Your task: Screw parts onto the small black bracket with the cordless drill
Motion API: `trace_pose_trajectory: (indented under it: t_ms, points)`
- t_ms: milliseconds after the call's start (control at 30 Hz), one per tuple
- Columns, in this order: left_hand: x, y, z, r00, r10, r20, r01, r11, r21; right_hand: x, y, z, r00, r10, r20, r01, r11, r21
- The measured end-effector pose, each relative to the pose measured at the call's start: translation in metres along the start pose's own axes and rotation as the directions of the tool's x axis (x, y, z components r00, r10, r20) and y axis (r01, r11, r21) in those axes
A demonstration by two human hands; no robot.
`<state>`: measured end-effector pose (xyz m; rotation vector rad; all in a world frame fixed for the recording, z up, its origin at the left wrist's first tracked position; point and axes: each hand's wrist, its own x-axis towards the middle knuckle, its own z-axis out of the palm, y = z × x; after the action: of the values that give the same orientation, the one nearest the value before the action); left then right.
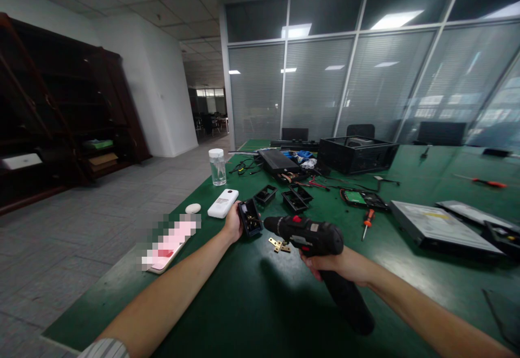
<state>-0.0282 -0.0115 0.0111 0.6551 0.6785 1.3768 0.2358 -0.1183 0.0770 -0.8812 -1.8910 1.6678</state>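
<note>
My left hand (233,222) is closed on the side of a small black plastic box (251,218), tilted so that its open face, with brass-coloured parts inside, shows. In my right hand (325,263) is a black cordless drill (311,233) with a red button, gripped by its handle. The drill's chuck points left at the box; whether the bit touches anything inside I cannot tell. Below the chuck, several brass plates with holes (279,246) lie on the green table (244,304). Just beyond the box are more black plastic boxes (296,200), open on top.
On the left lie a white device (223,203), a white oval object (193,208) and a partly blurred pink phone (170,247), near a clear bottle (217,167). Right of the drill are an orange screwdriver (368,220) and a metal drive (442,230). Farther back stands a black computer case (357,155).
</note>
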Motion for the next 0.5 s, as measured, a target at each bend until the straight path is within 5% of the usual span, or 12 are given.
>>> trace_pose_trajectory:
  t_ms: [500]
  points:
    - [0.0000,0.0023,0.0044,0.999,-0.027,-0.027,0.028,0.999,0.033,0.0006,0.0006,-0.0002,1.000,0.023,-0.001,-0.023,0.999,-0.030]
